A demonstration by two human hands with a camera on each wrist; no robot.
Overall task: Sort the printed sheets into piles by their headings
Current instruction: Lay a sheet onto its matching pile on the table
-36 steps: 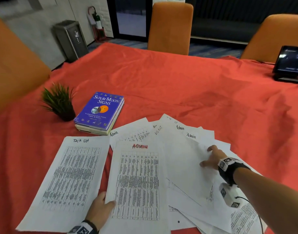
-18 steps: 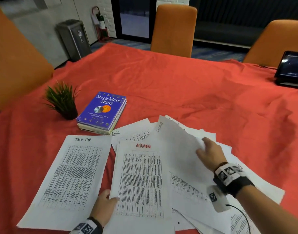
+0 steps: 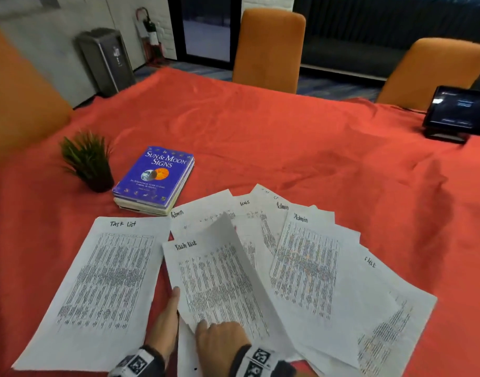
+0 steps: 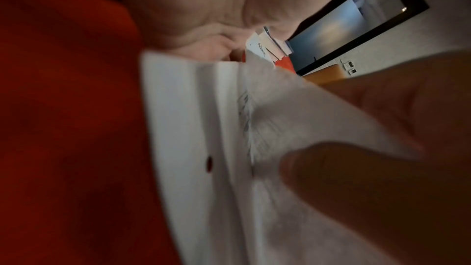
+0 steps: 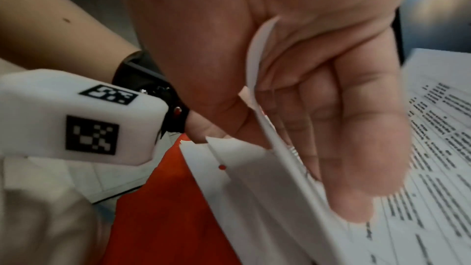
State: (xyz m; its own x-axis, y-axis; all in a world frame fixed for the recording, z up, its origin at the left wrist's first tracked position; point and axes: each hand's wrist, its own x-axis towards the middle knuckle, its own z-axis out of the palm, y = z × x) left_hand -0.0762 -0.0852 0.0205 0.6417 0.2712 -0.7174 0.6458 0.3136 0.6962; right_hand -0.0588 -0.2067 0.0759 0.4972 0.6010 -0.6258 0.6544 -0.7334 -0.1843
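Note:
A sheet headed "Task List" (image 3: 105, 281) lies flat at the left of the red tablecloth (image 3: 287, 131). My right hand (image 3: 219, 336) pinches the near edge of a second "Task list" sheet (image 3: 214, 276) and holds it curled and raised just right of the first. The right wrist view shows this paper (image 5: 254, 57) clamped between the thumb and fingers of that hand (image 5: 331, 108). My left hand (image 3: 162, 325) rests beside the held sheet's left edge, thumb straight, fingers hidden under paper. Fanned to the right are sheets headed "Admin" (image 3: 306, 268) and "Logs" (image 3: 244, 205).
A blue book (image 3: 154, 178) lies on other books beyond the sheets, with a small potted plant (image 3: 89, 161) to its left. A tablet on a stand (image 3: 459, 112) sits far right. Orange chairs (image 3: 268, 50) stand along the far edge.
My right hand lifted a sheet from the fanned heap on the right and carried it to the centre, where it now covers the red "ADMIN" sheet. The left hand barely moved.

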